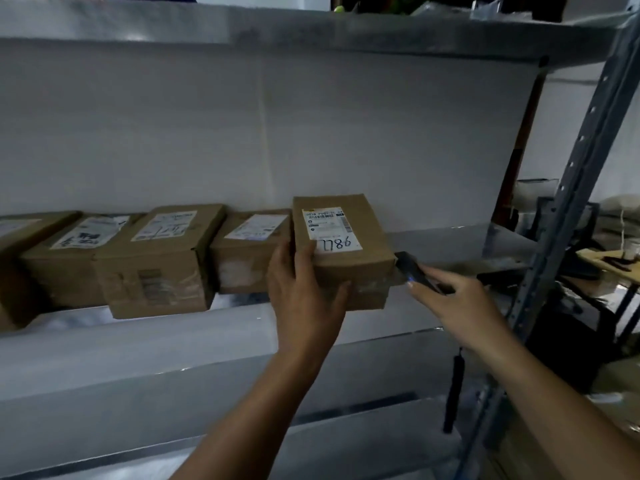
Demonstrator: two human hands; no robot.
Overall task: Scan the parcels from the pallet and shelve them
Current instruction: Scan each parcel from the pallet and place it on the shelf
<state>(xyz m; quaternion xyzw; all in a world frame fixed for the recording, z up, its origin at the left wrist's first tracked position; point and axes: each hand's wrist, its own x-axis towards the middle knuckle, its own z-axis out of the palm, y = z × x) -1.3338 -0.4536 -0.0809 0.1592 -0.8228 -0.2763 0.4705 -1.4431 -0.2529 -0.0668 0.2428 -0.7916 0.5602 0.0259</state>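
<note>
A brown cardboard parcel [346, 251] with a white label marked 7786 rests on the metal shelf [450, 244], at the right end of a row of parcels. My left hand [304, 296] grips its front left corner, thumb on top. My right hand [453, 303] holds a black handheld scanner [415, 271] just right of the parcel, its tip close to the box's right side, a small blue light showing.
Several other labelled cardboard parcels [156, 261] line the shelf to the left. A perforated steel upright [568, 202] stands at the right. Another shelf board [242, 26] runs overhead. Beyond the upright are a cluttered table [609, 261] and dark items.
</note>
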